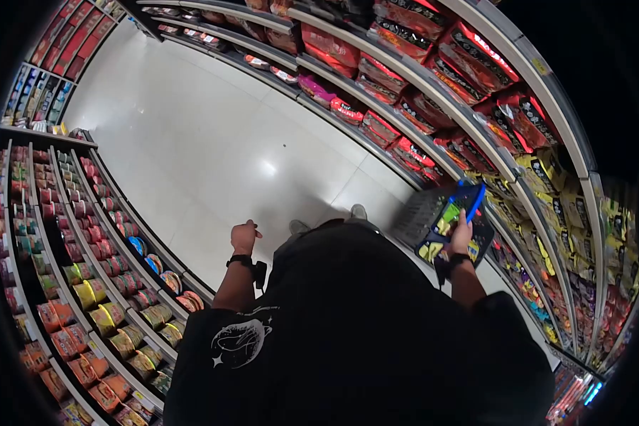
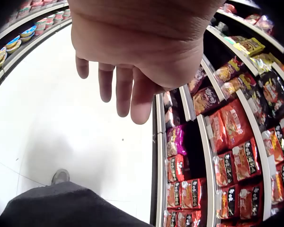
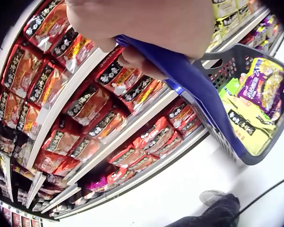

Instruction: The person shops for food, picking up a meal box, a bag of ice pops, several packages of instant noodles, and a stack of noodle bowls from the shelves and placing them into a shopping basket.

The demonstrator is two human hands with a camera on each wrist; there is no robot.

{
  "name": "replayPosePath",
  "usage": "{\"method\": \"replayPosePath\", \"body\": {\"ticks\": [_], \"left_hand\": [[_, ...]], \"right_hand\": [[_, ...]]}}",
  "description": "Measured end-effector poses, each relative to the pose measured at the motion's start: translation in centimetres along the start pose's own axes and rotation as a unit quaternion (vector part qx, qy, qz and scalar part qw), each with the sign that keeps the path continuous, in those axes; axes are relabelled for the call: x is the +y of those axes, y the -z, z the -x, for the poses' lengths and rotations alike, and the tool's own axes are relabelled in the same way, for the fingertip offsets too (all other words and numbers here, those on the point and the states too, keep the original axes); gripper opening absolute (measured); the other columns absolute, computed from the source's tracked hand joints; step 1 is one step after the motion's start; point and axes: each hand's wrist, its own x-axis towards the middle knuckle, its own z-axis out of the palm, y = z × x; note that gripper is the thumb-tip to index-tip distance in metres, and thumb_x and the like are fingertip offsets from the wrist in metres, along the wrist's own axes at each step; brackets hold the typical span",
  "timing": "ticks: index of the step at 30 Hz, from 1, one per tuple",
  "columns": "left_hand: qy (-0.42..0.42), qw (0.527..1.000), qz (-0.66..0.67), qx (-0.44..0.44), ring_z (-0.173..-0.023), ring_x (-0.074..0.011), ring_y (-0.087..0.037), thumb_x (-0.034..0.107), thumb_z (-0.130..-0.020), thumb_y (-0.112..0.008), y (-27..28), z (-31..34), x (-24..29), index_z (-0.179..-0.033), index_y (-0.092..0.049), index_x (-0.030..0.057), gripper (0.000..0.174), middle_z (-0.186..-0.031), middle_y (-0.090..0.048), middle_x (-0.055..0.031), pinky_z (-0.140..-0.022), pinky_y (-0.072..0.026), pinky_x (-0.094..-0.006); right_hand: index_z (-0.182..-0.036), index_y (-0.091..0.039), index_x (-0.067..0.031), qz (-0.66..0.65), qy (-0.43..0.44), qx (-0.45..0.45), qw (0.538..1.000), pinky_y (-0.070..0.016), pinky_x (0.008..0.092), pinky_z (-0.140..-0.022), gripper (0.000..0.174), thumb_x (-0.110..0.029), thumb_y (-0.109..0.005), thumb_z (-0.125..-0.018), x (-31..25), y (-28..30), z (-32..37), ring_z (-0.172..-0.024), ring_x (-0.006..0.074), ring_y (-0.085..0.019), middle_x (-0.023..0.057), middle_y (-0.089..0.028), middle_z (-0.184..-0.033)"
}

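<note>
My right hand (image 1: 461,234) grips the blue handle (image 3: 180,71) of a dark shopping basket (image 1: 417,220), its fingers curled round the bar. Inside the basket, the right wrist view shows a purple and yellow snack bag (image 3: 261,85) lying over yellow-green packets (image 3: 246,126). The basket hangs at my right side, close beside the shelf of bagged goods. My left hand (image 2: 137,52) holds nothing and hangs over the floor with its fingers loosely bent, between the two rows of shelves.
Shelves of red bags (image 1: 476,57) run along the right, with yellow bags (image 1: 547,174) nearer me. On the left stand shelves of cup-shaped tubs (image 1: 106,317). A pale tiled floor (image 1: 192,128) lies between them. Another shelf (image 1: 39,92) stands at the far end.
</note>
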Motion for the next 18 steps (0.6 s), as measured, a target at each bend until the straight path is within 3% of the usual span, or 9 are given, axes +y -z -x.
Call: {"method": "replayPosePath", "body": {"ticks": [1, 3, 4, 5, 7, 8, 10, 14, 18], "left_hand": [[0.001, 1.0, -0.001, -0.007, -0.082, -0.0229, -0.066, 0.036, -0.087, -0.042, 0.4, 0.0, -1.4, -0.096, -0.077, 0.0104, 0.044, -0.068, -0.072, -0.0029, -0.089, -0.0466, -0.0347], [-0.009, 0.996, 0.086, 0.034, -0.074, -0.0232, -0.065, 0.036, -0.088, -0.042, 1.4, -0.1, -4.2, -0.098, -0.076, 0.0075, 0.045, -0.065, -0.071, -0.0061, -0.081, -0.0496, -0.0352], [-0.017, 0.999, 0.035, 0.014, -0.067, -0.0213, -0.064, 0.033, -0.088, -0.048, 2.5, -0.3, -5.7, -0.095, -0.075, 0.0034, 0.04, -0.069, -0.071, -0.0085, -0.07, -0.0511, -0.0343], [-0.016, 0.999, 0.036, 0.012, -0.067, -0.0213, -0.064, 0.033, -0.088, -0.048, 2.4, -0.4, -7.5, -0.095, -0.075, 0.0034, 0.04, -0.069, -0.071, -0.0085, -0.07, -0.0511, -0.0343], [-0.03, 0.976, 0.188, 0.102, -0.061, -0.0176, -0.061, 0.025, -0.088, -0.054, 1.0, -1.4, -12.1, -0.098, -0.072, 0.0009, 0.032, -0.075, -0.07, -0.0077, -0.062, -0.0498, -0.0328], [-0.029, 0.977, 0.188, 0.1, -0.061, -0.0176, -0.061, 0.025, -0.088, -0.054, 0.5, -1.8, -14.7, -0.098, -0.072, 0.0009, 0.032, -0.075, -0.07, -0.0077, -0.062, -0.0498, -0.0328], [0.038, 0.971, 0.212, 0.101, -0.06, -0.0139, -0.058, 0.019, -0.087, -0.056, 0.3, -2.4, -18.8, -0.104, -0.069, 0.0001, 0.028, -0.08, -0.068, -0.0077, -0.057, -0.0474, -0.0293], [0.12, 0.954, 0.275, 0.027, -0.061, -0.0146, -0.059, 0.017, -0.087, -0.054, 1.7, -0.8, -21.8, -0.109, -0.066, -0.0012, 0.031, -0.08, -0.066, -0.0085, -0.055, -0.0471, -0.0275], [0.138, 0.955, 0.261, 0.023, -0.064, -0.0155, -0.061, 0.016, -0.087, -0.054, 2.7, -1.4, -20.7, -0.112, -0.065, -0.0018, 0.033, -0.083, -0.067, -0.0093, -0.057, -0.0487, -0.0282]], "right_hand": [[-0.078, -0.051, -0.0139, 0.017, 0.004, 0.021, 1.0, -0.0307, 0.0253, -0.044, 0.032, -0.037, -0.057, -0.099, -0.1, -1.6, 0.3, -0.047, 0.0076, -0.04, -0.0048, -0.044, -0.059], [-0.081, -0.053, -0.013, 0.008, 0.018, -0.025, 0.999, -0.0312, 0.0258, -0.044, 0.033, -0.04, -0.058, -0.098, -0.7, -4.4, 0.9, -0.048, 0.0081, -0.041, -0.0044, -0.045, -0.06], [-0.082, -0.053, -0.0126, 0.002, 0.022, -0.024, 0.999, -0.0319, 0.0264, -0.045, 0.033, -0.041, -0.058, -0.098, -1.1, -6.0, 1.4, -0.048, 0.0086, -0.043, -0.0041, -0.045, -0.06], [-0.083, -0.054, -0.0123, 0.007, 0.022, -0.027, 0.999, -0.0329, 0.0268, -0.045, 0.032, -0.041, -0.058, -0.098, -1.8, -7.6, 1.8, -0.049, 0.0088, -0.043, -0.004, -0.045, -0.06], [-0.084, -0.054, -0.012, -0.003, 0.045, -0.043, 0.998, -0.0338, 0.0273, -0.045, 0.031, -0.04, -0.059, -0.097, -2.3, -10.5, 1.7, -0.048, 0.0092, -0.043, -0.0033, -0.046, -0.061], [-0.085, -0.054, -0.0118, -0.025, 0.04, -0.046, 0.998, -0.0344, 0.0276, -0.045, 0.031, -0.039, -0.06, -0.097, -2.6, -11.9, 1.6, -0.048, 0.0098, -0.044, -0.0028, -0.047, -0.061], [-0.084, -0.055, -0.0121, -0.038, 0.028, -0.06, 0.997, -0.0351, 0.0281, -0.045, 0.029, -0.037, -0.061, -0.097, -3.9, -14.7, 1.5, -0.048, 0.0113, -0.045, -0.0015, -0.049, -0.062], [-0.087, -0.055, -0.012, -0.018, 0.029, -0.088, 0.996, -0.0376, 0.0299, -0.048, 0.028, -0.038, -0.06, -0.097, -4.9, -19.4, 3.3, -0.051, 0.0122, -0.047, -0.0006, -0.052, -0.065], [-0.084, -0.051, -0.0117, -0.058, 0.017, -0.126, 0.99, -0.0374, 0.0296, -0.049, 0.028, -0.035, -0.059, -0.098, -5.9, -24.3, 4.7, -0.051, 0.0122, -0.048, 0.0005, -0.052, -0.066]]}}
